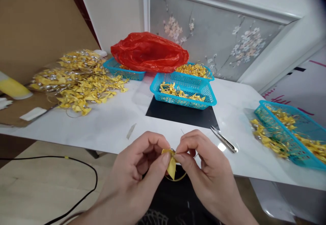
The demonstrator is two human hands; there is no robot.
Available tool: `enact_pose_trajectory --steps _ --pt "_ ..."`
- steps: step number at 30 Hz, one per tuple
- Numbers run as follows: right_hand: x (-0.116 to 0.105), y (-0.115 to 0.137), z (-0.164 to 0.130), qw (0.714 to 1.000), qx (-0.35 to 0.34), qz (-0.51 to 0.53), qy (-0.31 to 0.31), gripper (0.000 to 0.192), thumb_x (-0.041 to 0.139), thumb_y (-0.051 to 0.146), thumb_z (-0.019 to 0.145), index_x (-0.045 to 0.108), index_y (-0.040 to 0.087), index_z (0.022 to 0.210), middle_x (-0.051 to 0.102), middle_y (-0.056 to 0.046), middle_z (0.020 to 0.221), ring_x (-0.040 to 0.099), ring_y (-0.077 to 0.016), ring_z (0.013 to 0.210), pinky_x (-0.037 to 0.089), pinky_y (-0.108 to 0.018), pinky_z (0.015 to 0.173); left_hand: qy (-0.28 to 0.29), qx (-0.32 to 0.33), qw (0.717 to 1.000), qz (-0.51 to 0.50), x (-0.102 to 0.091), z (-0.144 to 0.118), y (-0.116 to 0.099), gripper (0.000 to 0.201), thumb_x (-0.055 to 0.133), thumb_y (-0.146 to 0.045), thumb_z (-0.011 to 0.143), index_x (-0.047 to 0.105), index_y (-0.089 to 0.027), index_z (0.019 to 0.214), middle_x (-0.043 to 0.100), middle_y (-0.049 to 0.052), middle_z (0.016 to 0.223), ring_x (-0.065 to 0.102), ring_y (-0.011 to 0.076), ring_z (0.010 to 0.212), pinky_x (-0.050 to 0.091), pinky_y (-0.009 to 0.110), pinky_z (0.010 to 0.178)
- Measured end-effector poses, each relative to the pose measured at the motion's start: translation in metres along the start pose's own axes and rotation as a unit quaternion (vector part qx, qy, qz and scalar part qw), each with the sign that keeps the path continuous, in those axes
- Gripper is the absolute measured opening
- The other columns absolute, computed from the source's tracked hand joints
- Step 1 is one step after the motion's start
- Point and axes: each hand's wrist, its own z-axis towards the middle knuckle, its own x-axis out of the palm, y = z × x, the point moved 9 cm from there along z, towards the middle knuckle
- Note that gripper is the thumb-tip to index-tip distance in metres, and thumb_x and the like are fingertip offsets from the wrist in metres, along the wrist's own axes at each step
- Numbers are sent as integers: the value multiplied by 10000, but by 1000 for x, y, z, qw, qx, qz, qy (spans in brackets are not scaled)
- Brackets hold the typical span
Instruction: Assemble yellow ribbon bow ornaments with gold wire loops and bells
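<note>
My left hand (139,170) and my right hand (203,165) meet at the near edge of the white table (107,123). Between their fingertips they pinch a small yellow ribbon bow (171,163), whose tail hangs down. A thin gold loop (178,178) dangles under it. Small metal snips (224,139) lie on the table just right of my right hand. A blue basket (183,90) holding yellow bows sits straight ahead on a black mat (182,114).
A pile of finished yellow bows (76,80) covers the left of the table. A red plastic bag (149,52) lies over two further blue baskets at the back. Another blue basket (292,131) with bows stands at the right. A black cable (76,164) runs across the floor.
</note>
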Motion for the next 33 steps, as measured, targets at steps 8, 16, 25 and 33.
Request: enact_pose_trajectory --steps 8,16,25,33 --pt "4 -16 -2 991 67 115 -5 126 531 189 941 515 220 820 482 34 767 459 -103 645 381 -227 551 -42 -17 999 -2 -1 -2 -3 118 622 -248 835 640 -228 720 571 -33 597 509 123 557 412 204 509" --pt "6 -12 0 994 31 105 13 119 546 172 947 554 226 842 512 34 792 484 -97 681 396 -218 588 -53 -12 998 -38 -3 -3 -2 82 648 -259 827 719 -250 787 636 -31 642 542 119 570 438 189 525" --pt "-3 -3 -2 999 -18 15 -22 107 580 137 919 627 230 942 577 6 841 546 -114 723 458 -231 607 -52 10 998 -13 -6 -1 -3 110 653 -207 815 734 -259 761 648 -31 642 544 116 556 429 181 503" --pt "-4 2 1 999 -20 -31 -17 144 620 92 885 610 227 838 562 27 803 522 -109 709 461 -225 639 -37 -33 996 -76 -2 -3 7 94 651 -285 842 712 -264 773 578 -43 596 494 101 547 410 159 498"
